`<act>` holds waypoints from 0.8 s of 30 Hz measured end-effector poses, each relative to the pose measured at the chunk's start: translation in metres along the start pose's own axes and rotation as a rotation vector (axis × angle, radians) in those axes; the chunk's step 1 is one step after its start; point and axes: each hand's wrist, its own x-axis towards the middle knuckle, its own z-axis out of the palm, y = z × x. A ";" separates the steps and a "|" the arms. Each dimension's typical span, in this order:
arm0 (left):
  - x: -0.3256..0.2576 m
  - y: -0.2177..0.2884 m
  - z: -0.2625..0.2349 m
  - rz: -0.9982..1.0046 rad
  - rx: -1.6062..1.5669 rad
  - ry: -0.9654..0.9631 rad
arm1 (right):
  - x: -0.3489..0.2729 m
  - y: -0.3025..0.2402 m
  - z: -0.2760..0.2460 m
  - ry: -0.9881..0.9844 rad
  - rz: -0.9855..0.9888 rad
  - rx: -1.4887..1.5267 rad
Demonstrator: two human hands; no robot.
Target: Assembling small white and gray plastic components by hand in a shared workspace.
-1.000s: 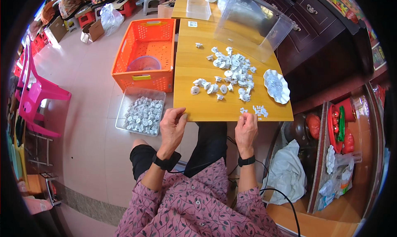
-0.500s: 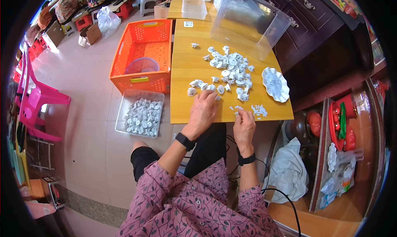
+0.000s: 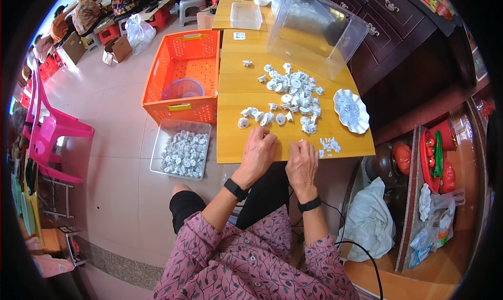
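Note:
My left hand (image 3: 258, 154) rests palm down on the yellow wooden table (image 3: 233, 148) near its front edge, fingers curled, just below a short row of white plastic parts (image 3: 259, 117). My right hand (image 3: 301, 164) lies close beside it, fingertips bent down onto the tabletop next to a small cluster of tiny white pieces (image 3: 329, 144). Both backs face the camera, so anything under the fingers is hidden. A bigger heap of white plastic parts (image 3: 292, 89) lies further back on the table.
A white scalloped plate (image 3: 350, 110) sits at the table's right. A large clear bin (image 3: 314, 30) leans at the back. On the floor to the left stand a clear tray of white parts (image 3: 183, 151), an orange basket (image 3: 183, 75) and a pink chair (image 3: 50, 127).
My left hand swung right from the table's front edge to the row of white parts, then drew back toward my right hand. The right hand stayed about where it was.

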 end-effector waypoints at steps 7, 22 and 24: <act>-0.017 0.009 -0.025 -0.061 0.095 0.000 | -0.003 -0.023 -0.021 -0.106 -0.015 0.088; -0.033 0.001 -0.042 -0.122 -0.187 0.085 | -0.014 -0.030 -0.010 -0.102 -0.190 -0.006; -0.036 0.005 -0.048 -0.217 -0.412 0.072 | -0.016 -0.031 -0.008 -0.109 -0.196 -0.029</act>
